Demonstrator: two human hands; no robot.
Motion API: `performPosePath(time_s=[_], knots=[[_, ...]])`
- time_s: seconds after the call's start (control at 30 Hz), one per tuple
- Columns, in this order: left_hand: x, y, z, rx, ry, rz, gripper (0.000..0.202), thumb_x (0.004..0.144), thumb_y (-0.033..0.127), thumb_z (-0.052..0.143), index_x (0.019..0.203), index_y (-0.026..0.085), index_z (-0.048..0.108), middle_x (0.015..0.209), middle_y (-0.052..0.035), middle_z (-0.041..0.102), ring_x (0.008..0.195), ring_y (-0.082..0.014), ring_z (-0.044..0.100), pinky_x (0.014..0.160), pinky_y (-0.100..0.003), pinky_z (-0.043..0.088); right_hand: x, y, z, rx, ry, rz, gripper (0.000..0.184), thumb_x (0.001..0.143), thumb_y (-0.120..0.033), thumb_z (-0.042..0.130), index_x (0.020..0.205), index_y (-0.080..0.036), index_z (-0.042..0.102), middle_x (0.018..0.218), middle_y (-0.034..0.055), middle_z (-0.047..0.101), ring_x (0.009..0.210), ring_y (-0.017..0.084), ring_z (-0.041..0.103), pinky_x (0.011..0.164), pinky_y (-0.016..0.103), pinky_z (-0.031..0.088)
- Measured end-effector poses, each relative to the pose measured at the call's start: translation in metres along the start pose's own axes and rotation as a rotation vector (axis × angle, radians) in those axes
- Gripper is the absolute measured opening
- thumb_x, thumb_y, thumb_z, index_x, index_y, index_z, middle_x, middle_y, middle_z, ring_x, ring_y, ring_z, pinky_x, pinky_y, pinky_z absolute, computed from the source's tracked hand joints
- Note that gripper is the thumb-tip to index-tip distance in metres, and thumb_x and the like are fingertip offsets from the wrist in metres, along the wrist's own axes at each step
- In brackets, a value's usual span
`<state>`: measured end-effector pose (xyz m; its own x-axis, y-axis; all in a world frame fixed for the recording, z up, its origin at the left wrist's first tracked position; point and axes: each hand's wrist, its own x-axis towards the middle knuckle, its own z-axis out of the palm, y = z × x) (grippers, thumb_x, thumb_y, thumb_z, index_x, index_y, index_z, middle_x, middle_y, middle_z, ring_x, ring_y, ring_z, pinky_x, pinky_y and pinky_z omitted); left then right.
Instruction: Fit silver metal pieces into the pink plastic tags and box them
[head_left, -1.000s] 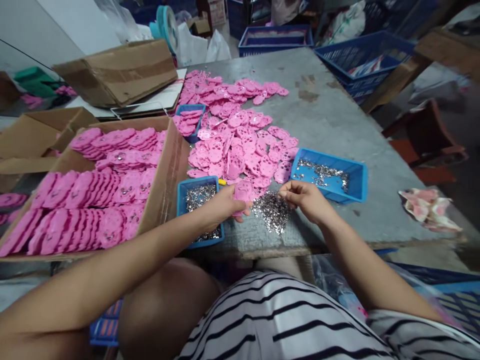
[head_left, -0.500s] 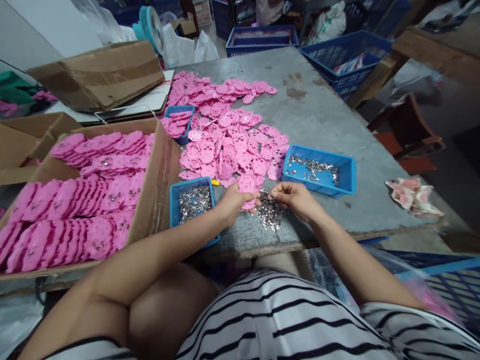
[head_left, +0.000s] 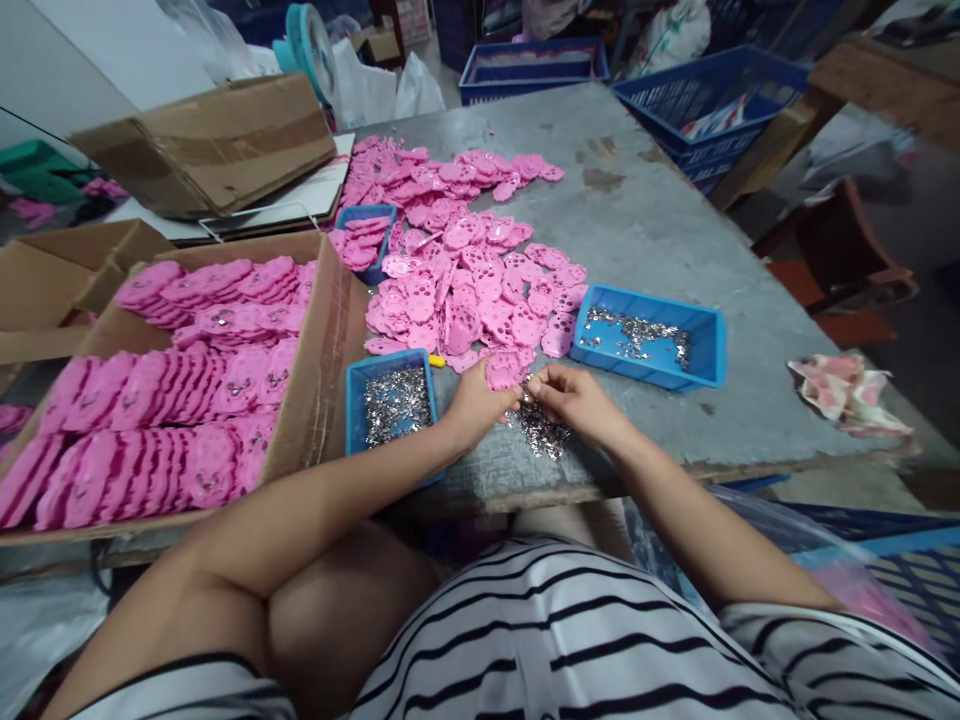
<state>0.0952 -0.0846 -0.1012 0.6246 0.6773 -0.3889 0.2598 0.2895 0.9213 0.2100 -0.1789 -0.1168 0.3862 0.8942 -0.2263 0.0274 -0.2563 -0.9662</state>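
Observation:
My left hand (head_left: 474, 403) is closed round a pink plastic plate (head_left: 503, 370) held just above the table's near edge. My right hand (head_left: 571, 398) meets it from the right, fingertips pinched on a small metal piece too tiny to make out clearly. Under both hands lies a loose heap of small silver metal parts (head_left: 545, 431). A blue tray (head_left: 390, 408) of the same silver parts sits just left of my left hand. Another blue tray (head_left: 651, 338) with fewer parts stands to the right.
A spread of loose pink plates (head_left: 465, 260) covers the grey table (head_left: 645, 230) beyond my hands. A cardboard box (head_left: 330, 340) of stacked pink plates stands at left. A crumpled cloth (head_left: 847, 395) lies at right. Blue crates (head_left: 712, 100) stand behind the table.
My two hands have come together: the right hand moved left to the pink plate in my left hand. The camera view shifted slightly.

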Motion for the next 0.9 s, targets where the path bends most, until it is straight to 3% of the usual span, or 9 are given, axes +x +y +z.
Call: performPosePath(time_s=[0.13, 0.27, 0.53, 0.63, 0.73, 0.9], knots=[[-0.001, 0.001, -0.001, -0.015, 0.023, 0.021, 0.025, 0.064, 0.002, 0.065, 0.083, 0.015, 0.054, 0.062, 0.0050, 0.059, 0.047, -0.0073, 0.056, 0.036, -0.015, 0.039, 0.000, 0.001, 0.010, 0.145, 0.013, 0.036, 0.046, 0.055, -0.055, 0.081, 0.071, -0.021, 0.055, 0.062, -0.0017, 0.062, 0.048, 0.009, 0.042, 0.045, 0.024, 0.032], [-0.001, 0.003, -0.005, -0.046, 0.053, 0.038, 0.027, 0.061, 0.006, 0.070, 0.078, 0.016, 0.052, 0.062, 0.0042, 0.059, 0.049, -0.0083, 0.057, 0.036, -0.015, 0.039, 0.003, 0.009, 0.008, 0.137, 0.051, 0.006, 0.042, 0.056, -0.051, 0.081, 0.069, -0.021, 0.055, 0.058, -0.0041, 0.057, 0.048, 0.009, 0.040, 0.047, 0.024, 0.033], [-0.001, 0.008, -0.009, -0.170, 0.049, -0.002, 0.036, 0.054, 0.017, 0.080, 0.078, 0.016, 0.053, 0.066, 0.0010, 0.061, 0.049, -0.0111, 0.058, 0.035, -0.021, 0.041, 0.001, 0.010, -0.014, -0.340, 0.234, -0.233, 0.004, 0.070, -0.025, 0.071, 0.072, -0.023, 0.068, 0.079, 0.0034, 0.065, 0.073, 0.019, 0.055, 0.070, 0.034, 0.042], [-0.003, 0.008, -0.010, -0.210, -0.012, -0.022, 0.042, 0.052, 0.022, 0.082, 0.083, 0.015, 0.054, 0.070, -0.0011, 0.065, 0.048, -0.0115, 0.059, 0.035, -0.021, 0.042, 0.000, 0.001, -0.007, -0.263, 0.194, -0.332, 0.006, 0.076, -0.030, 0.069, 0.077, -0.024, 0.069, 0.082, 0.0041, 0.067, 0.074, 0.020, 0.057, 0.071, 0.034, 0.043], [-0.005, 0.008, -0.011, -0.229, -0.086, -0.042, 0.046, 0.052, 0.025, 0.082, 0.087, 0.014, 0.054, 0.074, -0.0042, 0.069, 0.050, -0.0134, 0.062, 0.036, -0.021, 0.042, 0.001, -0.008, -0.002, -0.210, 0.092, -0.385, 0.017, 0.078, -0.038, 0.069, 0.069, -0.024, 0.067, 0.074, 0.0033, 0.067, 0.071, 0.019, 0.058, 0.070, 0.034, 0.043], [-0.008, 0.009, -0.012, -0.257, -0.110, -0.052, 0.053, 0.046, 0.026, 0.084, 0.088, 0.014, 0.053, 0.072, -0.0030, 0.068, 0.050, -0.0138, 0.061, 0.035, -0.021, 0.043, 0.001, -0.014, -0.004, -0.213, 0.062, -0.339, 0.029, 0.075, -0.049, 0.071, 0.065, -0.023, 0.065, 0.069, 0.0019, 0.065, 0.067, 0.017, 0.055, 0.068, 0.033, 0.041]])
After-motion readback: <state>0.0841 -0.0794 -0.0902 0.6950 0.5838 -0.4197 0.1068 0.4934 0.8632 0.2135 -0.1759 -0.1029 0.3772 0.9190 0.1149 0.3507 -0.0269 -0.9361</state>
